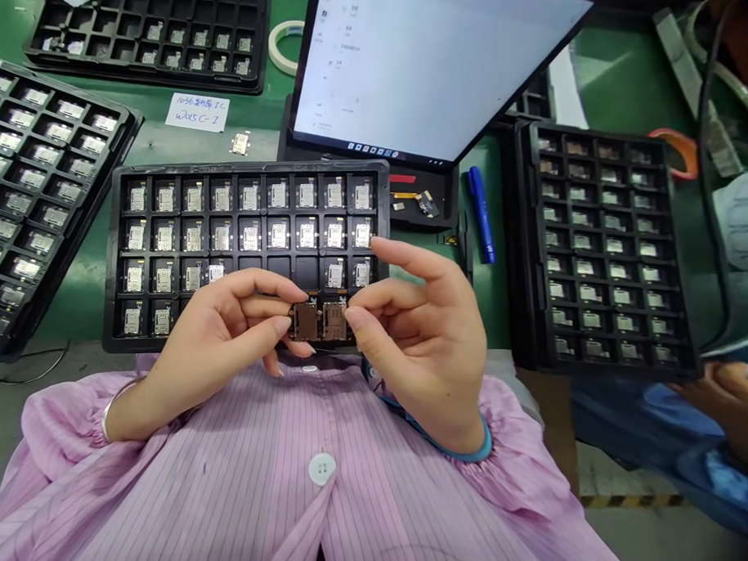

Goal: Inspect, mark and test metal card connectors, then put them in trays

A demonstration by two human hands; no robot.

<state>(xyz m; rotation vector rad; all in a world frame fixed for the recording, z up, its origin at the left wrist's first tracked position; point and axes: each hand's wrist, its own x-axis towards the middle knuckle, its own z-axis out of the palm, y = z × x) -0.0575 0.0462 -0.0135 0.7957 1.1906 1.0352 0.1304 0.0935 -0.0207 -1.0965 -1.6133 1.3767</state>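
Above the front right part of a black compartment tray (246,169), my left hand (229,335) pinches a small dark component (305,321) between thumb and fingers. Close beside it is a second, brownish component (334,321), its right edge held by the thumb and finger of my right hand (422,336). The right index finger is raised and curved over the tray's right edge. Silvery components lie in most visible compartments; a few in the third row show no part. My hands cover some of the front row.
Other filled trays stand at the left (56,161), back left (151,71) and right (520,251). A screen (428,66) leans behind, near tape (278,48), a blue marker (480,215), a labelled note (197,112) and a loose component (240,144). Another person's hand (730,391) is at the far right.
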